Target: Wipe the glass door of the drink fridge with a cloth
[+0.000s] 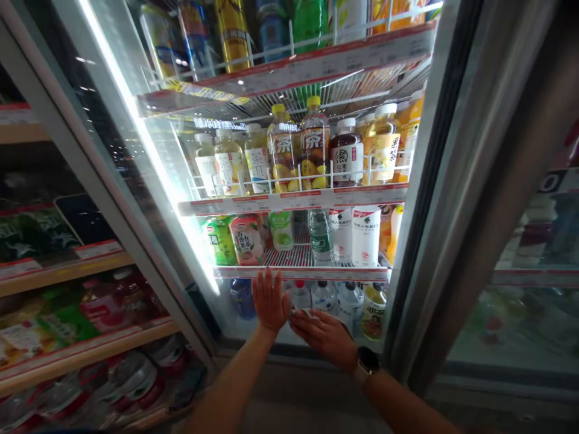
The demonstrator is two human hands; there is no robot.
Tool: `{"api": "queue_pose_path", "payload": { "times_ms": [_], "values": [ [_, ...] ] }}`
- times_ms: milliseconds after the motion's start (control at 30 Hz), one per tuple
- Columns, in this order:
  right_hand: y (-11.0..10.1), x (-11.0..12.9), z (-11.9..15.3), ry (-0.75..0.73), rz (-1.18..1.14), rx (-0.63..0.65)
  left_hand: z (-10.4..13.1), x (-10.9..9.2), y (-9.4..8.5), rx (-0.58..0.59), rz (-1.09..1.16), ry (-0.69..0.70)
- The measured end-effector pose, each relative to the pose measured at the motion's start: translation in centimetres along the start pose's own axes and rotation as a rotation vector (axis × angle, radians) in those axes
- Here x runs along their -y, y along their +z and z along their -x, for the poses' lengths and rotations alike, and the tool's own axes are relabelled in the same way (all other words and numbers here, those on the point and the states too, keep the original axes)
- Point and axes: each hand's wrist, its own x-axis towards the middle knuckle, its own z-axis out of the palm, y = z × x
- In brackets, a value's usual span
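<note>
My left hand point(271, 299) is raised with its fingers stretched upward and lying flat, seemingly against the glass door point(253, 355) of a lit drinks fridge. Beside it, my right hand point(326, 336) has its fingers together over a thin white piece that looks like a tissue point(306, 313), mostly covered by the fingers. A watch is on the right wrist. Behind the hands stands the bottom row of bottles, with a dark blue bottle point(243, 297) on the left and a yellow-green labelled bottle point(373, 310) on the right.
Above are fridge shelves with price strips point(298, 274), holding tea bottles point(315, 144), white bottles point(365, 235) and cans point(233, 33). Wooden shelves point(90, 265) with packaged drinks stand to the left. A thick door frame point(470, 199) rises on the right, with another glass door beyond.
</note>
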Motion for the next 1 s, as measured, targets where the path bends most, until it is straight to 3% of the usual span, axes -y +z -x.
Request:
{"api": "queue_pose_path", "payload": {
  "times_ms": [100, 267, 400, 500, 600, 733, 867, 1000],
  "values": [
    [-1.1, -0.7, -0.7, 0.02, 0.01, -0.004, -0.2, 0.0, -0.1, -0.008, 0.003, 0.012],
    [-4.8, -3.4, -3.2, 0.134, 0.135, -0.067, -0.7, -0.1, -0.1, -0.035, 0.017, 0.024],
    [-7.1, -5.9, -4.5, 0.379, 0.24, -0.305, -0.9, -0.2, -0.1, -0.046, 0.029, 0.018],
    [-7.5, -6.9, -5.0, 0.492, 0.277, -0.457, -0.7, -0.2, 0.0, -0.053, 0.016, 0.02],
    [-6.5, -6.5, -5.4, 0.477, 0.243, -0.475, -0.5, -0.2, 0.2, -0.043, 0.018, 0.004],
    [-3.9, -4.0, -5.0, 0.362, 0.121, -0.309, -0.3, -0.2, 0.2, -0.042, 0.021, -0.005],
    [-0.9, -1.2, -2.4, 0.162, 0.017, -0.14, -0.7, -0.4, -0.1, -0.046, -0.01, 0.018],
    [1.0, 0.0, 0.5, 0.042, 0.007, -0.008, -0.8, -0.5, -0.3, -0.037, -0.021, 0.029]
  ]
}}
